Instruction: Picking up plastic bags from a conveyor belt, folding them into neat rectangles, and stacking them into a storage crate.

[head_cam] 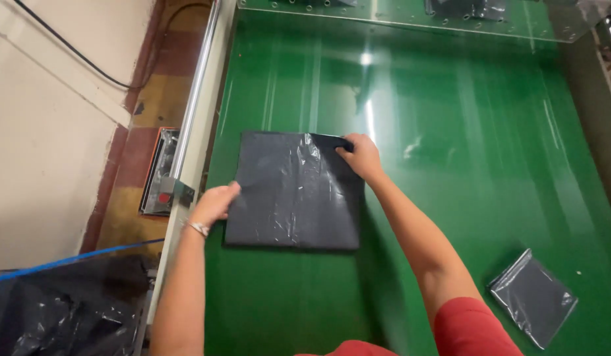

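Flat, near-square dark package (293, 191) in glossy crinkled plastic, edges approx parallel w/ smooth green belt (463, 165). Left hand (215, 204) pressing left edge, open; right hand (362, 157) pinching top-right corner.

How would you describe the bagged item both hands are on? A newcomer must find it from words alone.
On the green conveyor belt, look left of centre: a large flat square of dark folded fabric in a clear plastic bag, with the left hand and right hand at its edges. The smaller bagged packet lies untouched at the lower right.
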